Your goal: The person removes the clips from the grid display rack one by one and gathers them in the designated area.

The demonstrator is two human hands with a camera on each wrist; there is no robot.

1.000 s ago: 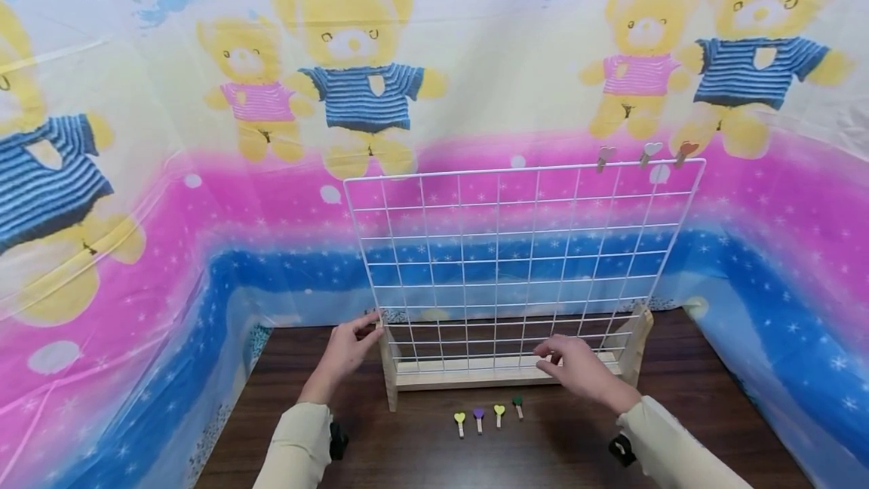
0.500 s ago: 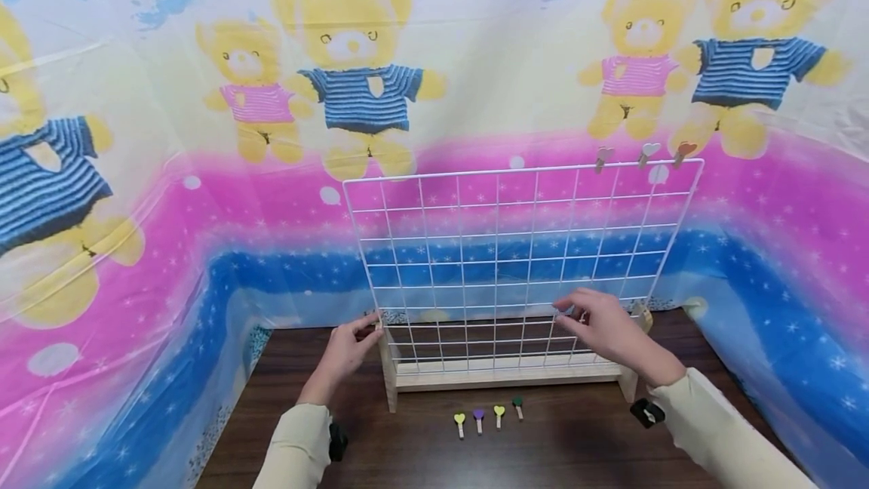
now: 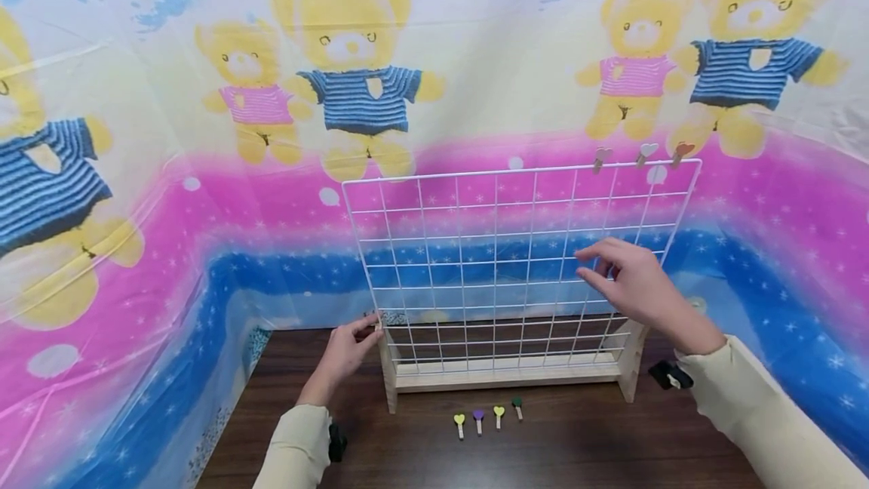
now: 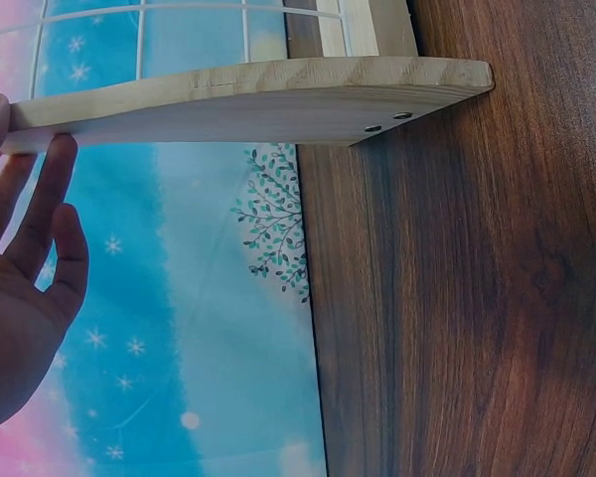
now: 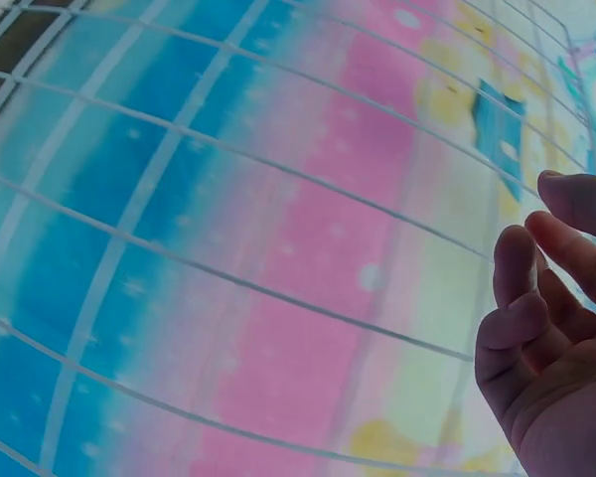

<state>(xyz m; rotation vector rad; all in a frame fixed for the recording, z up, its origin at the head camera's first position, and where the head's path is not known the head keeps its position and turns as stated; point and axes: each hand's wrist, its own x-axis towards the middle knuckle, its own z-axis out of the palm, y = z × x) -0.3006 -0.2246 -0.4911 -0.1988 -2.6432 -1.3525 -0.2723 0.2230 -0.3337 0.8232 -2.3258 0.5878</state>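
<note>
White grid (image 3: 495,261) upright, long axis crosswise; left hand (image 3: 345,349) pinches stand (image 3: 509,379), right hand (image 3: 634,284) loosely parted.

Clips (image 3: 647,154) atop grid (image 3: 495,261); table (image 3: 570,440) below

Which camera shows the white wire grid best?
The head view: it shows the white wire grid nearly whole, partly hidden by the right hand. The right wrist view shows one section close up; the left wrist view, just a small part beyond the wooden end support.
</note>
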